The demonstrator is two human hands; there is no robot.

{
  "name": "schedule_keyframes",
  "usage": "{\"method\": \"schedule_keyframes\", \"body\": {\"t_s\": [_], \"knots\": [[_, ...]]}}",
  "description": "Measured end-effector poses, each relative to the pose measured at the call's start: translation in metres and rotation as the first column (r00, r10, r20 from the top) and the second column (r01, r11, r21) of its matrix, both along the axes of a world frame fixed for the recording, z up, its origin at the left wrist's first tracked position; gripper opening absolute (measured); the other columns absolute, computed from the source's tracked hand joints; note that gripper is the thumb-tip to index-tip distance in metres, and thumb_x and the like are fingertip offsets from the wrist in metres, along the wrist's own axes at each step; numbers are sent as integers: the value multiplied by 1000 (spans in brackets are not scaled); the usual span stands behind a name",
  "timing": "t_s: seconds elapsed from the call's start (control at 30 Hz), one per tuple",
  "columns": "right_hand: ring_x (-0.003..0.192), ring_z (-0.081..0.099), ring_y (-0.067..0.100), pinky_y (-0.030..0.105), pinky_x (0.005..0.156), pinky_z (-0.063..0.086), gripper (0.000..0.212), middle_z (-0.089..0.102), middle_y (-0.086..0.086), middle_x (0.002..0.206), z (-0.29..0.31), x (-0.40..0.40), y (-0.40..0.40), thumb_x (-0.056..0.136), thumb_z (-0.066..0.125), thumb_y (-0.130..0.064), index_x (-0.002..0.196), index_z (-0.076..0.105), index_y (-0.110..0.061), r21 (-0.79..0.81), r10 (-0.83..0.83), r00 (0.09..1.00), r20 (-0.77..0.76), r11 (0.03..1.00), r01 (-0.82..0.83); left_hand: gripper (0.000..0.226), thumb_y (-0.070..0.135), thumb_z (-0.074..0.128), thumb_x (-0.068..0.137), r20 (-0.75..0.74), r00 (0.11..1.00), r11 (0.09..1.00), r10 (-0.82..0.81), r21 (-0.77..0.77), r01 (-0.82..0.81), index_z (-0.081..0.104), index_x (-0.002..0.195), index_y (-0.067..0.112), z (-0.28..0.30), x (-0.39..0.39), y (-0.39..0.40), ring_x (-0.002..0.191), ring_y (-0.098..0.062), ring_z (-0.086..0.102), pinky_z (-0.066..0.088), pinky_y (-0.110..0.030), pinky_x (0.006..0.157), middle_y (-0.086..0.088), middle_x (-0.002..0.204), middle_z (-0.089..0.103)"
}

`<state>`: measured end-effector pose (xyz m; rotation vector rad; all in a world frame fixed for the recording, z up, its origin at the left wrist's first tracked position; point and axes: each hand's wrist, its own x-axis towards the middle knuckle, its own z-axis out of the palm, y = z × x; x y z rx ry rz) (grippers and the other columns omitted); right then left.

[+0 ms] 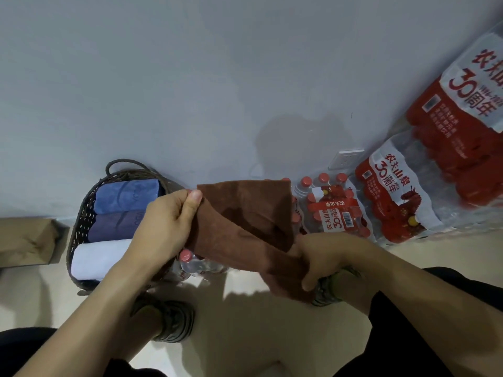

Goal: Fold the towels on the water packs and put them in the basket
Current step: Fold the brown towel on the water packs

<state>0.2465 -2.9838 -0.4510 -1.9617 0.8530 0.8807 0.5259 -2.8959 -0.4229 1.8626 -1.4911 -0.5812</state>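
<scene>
A brown towel (245, 221) hangs partly folded in the air over a water pack (334, 210) of red-capped bottles. My left hand (166, 221) pinches its upper left corner between thumb and fingers. My right hand (321, 257) grips the lower right end, fingers curled round the cloth. The dark woven basket (81, 210) stands to the left against the wall. Inside it lie three rolled towels: a blue one (128, 197), a purple one (114, 227) and a white one (95, 257).
More red and white water packs (394, 194) are stacked at the right along the wall, a taller stack (468, 118) behind. A brown cardboard box (24, 243) sits at the far left. My two shoes (168, 322) stand on the pale floor below.
</scene>
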Motion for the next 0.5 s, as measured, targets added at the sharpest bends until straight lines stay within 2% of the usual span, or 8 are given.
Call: {"method": "schedule_keyframes", "body": {"t_s": [0.1, 0.17, 0.23, 0.3, 0.4, 0.43, 0.5], "knots": [[69, 60, -4, 18, 64, 42, 23, 64, -23, 71, 5, -17, -7, 72, 81, -34, 76, 60, -42, 6, -18, 1000, -13, 1000, 18, 47, 56, 35, 92, 166, 985, 994, -54, 99, 38, 44, 63, 20, -2, 9, 2, 53, -5, 50, 28, -19, 46, 6, 48, 45], [66, 61, -9, 16, 64, 42, 21, 65, -29, 69, 9, -26, -9, 76, 78, -33, 76, 60, -43, 21, -93, 995, 42, 996, 92, 46, 56, 36, 92, 170, 983, 981, -74, 188, 41, 45, 64, 20, -2, 15, 3, 53, -5, 51, 29, -20, 48, 6, 51, 48], [73, 66, -4, 20, 73, 49, 14, 69, -24, 77, 13, -33, -11, 82, 73, -28, 79, 67, -41, 54, -171, 977, 128, 985, 165, 49, 60, 31, 90, 93, 990, 957, -108, 279, 78, 48, 67, 20, -4, 18, 5, 57, -6, 52, 33, -24, 54, 6, 57, 52], [78, 69, 3, 24, 78, 53, 8, 73, -15, 84, 18, -37, -13, 84, 71, -25, 86, 73, -32, 93, -215, 957, 197, 975, 200, 54, 68, 28, 87, -57, 994, 930, -90, 353, 104, 57, 73, 23, -5, 19, 9, 71, -2, 59, 41, -23, 64, 9, 71, 63], [77, 70, 9, 24, 74, 56, 9, 73, -7, 83, 27, -46, -17, 84, 70, -22, 88, 74, -29, 187, -294, 923, 247, 949, 253, 44, 77, 43, 78, -318, 946, 847, -57, 487, 215, 61, 94, 40, -4, 20, 15, 87, 11, 63, 43, -13, 74, 26, 89, 69], [74, 68, 8, 21, 71, 54, 12, 72, -8, 80, 30, -48, -18, 84, 71, -22, 84, 73, -33, 214, -309, 918, 247, 942, 259, 39, 71, 53, 78, -369, 926, 809, -83, 517, 279, 58, 100, 39, -5, 22, 17, 89, 9, 65, 47, -15, 75, 24, 92, 70], [72, 66, 10, 22, 70, 50, 17, 70, -7, 78, 33, -53, -22, 82, 72, -21, 78, 71, -36, 271, -345, 910, 230, 921, 281, 26, 44, 65, 87, -393, 911, 774, -125, 537, 337, 53, 108, 33, -10, 24, 18, 99, -5, 67, 55, -28, 84, 11, 102, 71]]}}
